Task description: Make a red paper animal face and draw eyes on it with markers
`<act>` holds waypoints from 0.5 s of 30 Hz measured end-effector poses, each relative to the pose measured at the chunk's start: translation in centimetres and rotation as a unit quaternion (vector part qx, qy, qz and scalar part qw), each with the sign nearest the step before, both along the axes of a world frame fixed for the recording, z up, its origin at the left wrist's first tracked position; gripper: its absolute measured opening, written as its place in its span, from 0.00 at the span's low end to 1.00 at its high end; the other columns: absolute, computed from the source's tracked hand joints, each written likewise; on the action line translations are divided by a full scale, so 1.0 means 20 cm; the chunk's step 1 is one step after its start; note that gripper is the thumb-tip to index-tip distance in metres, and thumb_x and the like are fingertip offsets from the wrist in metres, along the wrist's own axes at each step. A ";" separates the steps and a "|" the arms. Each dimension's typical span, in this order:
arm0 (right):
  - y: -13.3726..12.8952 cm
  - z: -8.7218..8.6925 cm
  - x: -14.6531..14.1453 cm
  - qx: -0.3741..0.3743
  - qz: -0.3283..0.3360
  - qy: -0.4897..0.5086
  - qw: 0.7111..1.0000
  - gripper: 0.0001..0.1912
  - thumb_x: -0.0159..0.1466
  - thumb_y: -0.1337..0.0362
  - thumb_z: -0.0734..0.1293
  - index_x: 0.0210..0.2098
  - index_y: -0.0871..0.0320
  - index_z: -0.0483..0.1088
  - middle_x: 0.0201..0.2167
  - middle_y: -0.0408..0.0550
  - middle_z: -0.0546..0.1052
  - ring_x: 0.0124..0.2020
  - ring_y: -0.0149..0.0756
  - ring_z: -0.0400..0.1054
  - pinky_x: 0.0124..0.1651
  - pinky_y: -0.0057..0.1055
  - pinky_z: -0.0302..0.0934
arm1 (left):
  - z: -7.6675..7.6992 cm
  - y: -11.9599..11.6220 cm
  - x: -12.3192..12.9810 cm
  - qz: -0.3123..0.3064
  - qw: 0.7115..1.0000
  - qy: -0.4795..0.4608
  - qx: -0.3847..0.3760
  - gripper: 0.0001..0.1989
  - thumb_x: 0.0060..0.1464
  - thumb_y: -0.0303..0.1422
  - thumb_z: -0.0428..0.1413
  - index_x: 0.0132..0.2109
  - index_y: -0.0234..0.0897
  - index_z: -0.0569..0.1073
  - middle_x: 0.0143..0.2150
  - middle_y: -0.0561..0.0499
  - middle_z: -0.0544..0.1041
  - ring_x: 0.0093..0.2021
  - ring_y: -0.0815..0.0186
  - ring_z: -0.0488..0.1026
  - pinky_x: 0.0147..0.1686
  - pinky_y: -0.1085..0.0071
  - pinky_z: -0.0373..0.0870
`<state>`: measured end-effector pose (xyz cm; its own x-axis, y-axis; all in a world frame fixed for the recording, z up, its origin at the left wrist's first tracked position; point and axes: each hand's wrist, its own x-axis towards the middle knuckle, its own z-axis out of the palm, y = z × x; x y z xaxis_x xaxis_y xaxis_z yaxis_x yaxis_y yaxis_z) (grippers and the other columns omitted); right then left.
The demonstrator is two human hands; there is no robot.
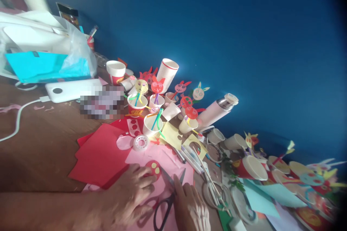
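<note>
Flanking one pair of scissors (170,199), left hand (137,187) and right hand (189,204) show unclear grip; beyond the scissors lie one tape roll (141,148), one flask (216,111).

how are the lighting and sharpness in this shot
Head view: glare on the metal collar of the flask, pale highlights on the right hand; head view: a red cup at lower right looks soft and stretched, the upper right corner falls to black; head view: a pixelated patch hides something beyond the red paper.
</note>
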<state>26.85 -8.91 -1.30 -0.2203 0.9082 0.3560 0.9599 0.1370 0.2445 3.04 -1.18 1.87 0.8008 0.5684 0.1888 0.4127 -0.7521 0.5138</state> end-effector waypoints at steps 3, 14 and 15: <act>0.00 0.00 -0.01 -0.009 0.001 -0.005 1.000 0.20 0.67 0.73 0.59 0.56 0.54 0.67 0.28 0.45 0.72 0.29 0.40 0.70 0.32 0.34 0.61 | 0.00 0.00 0.00 0.005 1.000 -0.002 0.012 0.13 0.64 0.44 0.56 0.45 0.40 0.76 0.57 0.51 0.77 0.56 0.54 0.71 0.55 0.58 0.59; 0.02 0.21 0.13 0.074 -0.008 0.146 0.987 0.16 0.74 0.59 0.59 0.55 0.51 0.73 0.40 0.50 0.81 0.34 0.40 0.78 0.33 0.32 0.69 | -0.01 0.00 -0.04 -0.002 0.994 -0.017 0.109 0.13 0.67 0.43 0.53 0.49 0.40 0.75 0.54 0.45 0.78 0.55 0.52 0.72 0.54 0.57 0.65; 0.02 0.24 0.12 0.089 -0.010 0.187 0.978 0.15 0.74 0.57 0.59 0.53 0.51 0.74 0.42 0.51 0.82 0.37 0.40 0.79 0.34 0.32 0.71 | -0.02 0.00 -0.05 -0.006 0.993 -0.025 0.112 0.13 0.67 0.42 0.51 0.49 0.40 0.74 0.54 0.45 0.78 0.55 0.52 0.72 0.54 0.57 0.65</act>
